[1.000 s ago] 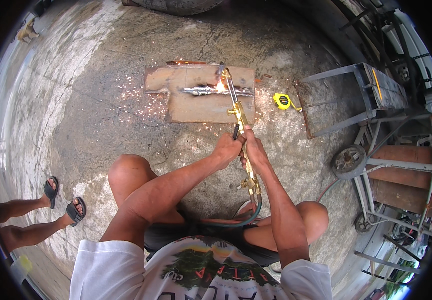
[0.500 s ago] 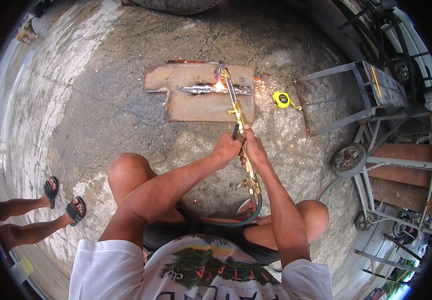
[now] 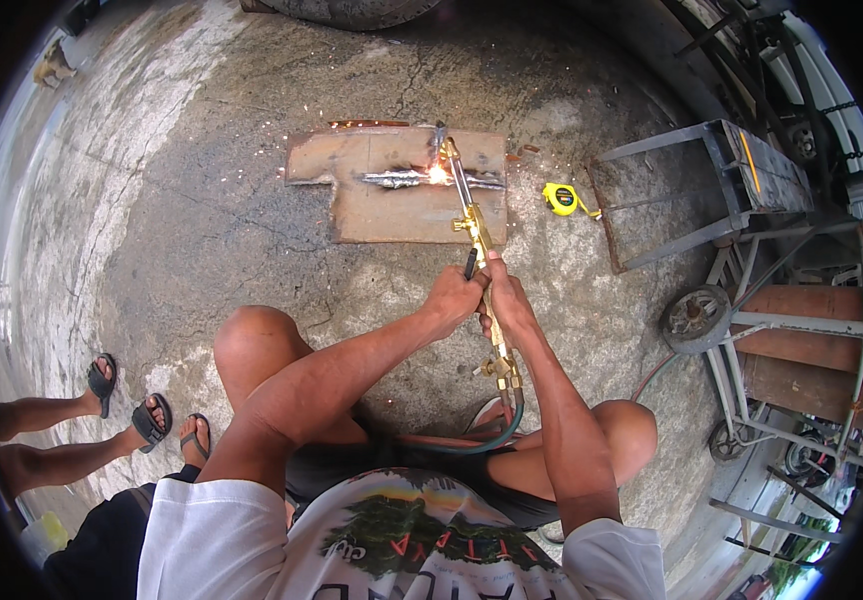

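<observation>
A brass cutting torch (image 3: 472, 215) runs away from me, its two hoses trailing back between my knees. My left hand (image 3: 457, 297) is closed round its body, with a short black piece by the thumb. Just beside it, my right hand (image 3: 505, 295) also wraps the torch. The angled tip is over a flat steel plate (image 3: 412, 215) lying on the concrete. Bright light and sparks glow under the tip, on a rough silvery seam (image 3: 397, 179) across the plate. The plate has a notch at its left side.
A yellow tape measure (image 3: 560, 199) lies right of the plate. Farther right stand a grey metal frame (image 3: 667, 195) and a wheeled cart (image 3: 802, 330) with rusty cylinders. At left are bystanders' sandalled feet (image 3: 152, 420). A tyre (image 3: 352, 8) sits at the far edge.
Sparks that sprayed to the plate's right now scatter toward its left and far side. Another sandalled foot and dark clothing have come in at the lower left. My hands hold nearly still.
</observation>
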A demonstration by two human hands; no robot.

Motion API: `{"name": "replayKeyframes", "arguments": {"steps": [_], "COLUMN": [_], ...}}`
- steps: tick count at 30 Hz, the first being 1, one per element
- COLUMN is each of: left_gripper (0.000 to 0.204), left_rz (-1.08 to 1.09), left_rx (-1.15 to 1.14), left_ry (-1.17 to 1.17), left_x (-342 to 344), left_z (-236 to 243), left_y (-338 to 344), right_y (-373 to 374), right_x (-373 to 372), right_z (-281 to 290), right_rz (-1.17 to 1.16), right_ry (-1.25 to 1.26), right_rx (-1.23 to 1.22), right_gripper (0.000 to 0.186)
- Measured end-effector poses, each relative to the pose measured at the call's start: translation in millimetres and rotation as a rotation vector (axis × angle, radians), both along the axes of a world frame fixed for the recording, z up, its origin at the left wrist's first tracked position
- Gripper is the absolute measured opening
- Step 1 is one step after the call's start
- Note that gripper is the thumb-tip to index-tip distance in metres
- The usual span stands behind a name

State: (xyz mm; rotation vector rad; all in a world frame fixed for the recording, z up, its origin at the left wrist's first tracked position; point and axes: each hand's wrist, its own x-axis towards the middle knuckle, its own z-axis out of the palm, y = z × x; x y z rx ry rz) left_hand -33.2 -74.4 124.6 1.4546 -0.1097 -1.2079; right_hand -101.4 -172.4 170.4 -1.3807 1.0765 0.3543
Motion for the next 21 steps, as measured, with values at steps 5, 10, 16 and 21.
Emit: {"name": "replayKeyframes", "arguments": {"steps": [5,10,16,21], "left_gripper": [0.031,0.031,0.031,0.032], "left_rz": [-0.001,-0.007,-0.02,-0.035], "left_rx": [-0.001,-0.004,0.043,0.057], "left_ry": [0.006,-0.014,-0.022,-0.055], "left_x": [-1,-2,-2,-3], "left_z": [3,-3,-5,2], "left_y": [0,0,0,1], "right_y": [1,1,1,2], "right_x": [-1,-2,-4,-3], "right_z": [3,3,1,4], "right_rz": [-0.002,-0.008,-0.012,-0.005], "right_ry": [-0.002,-0.003,0.007,0.009], "right_rx": [-0.002,0.006,0.011,0.001], "right_gripper": [0.071,0.069,0.07,0.071]}}
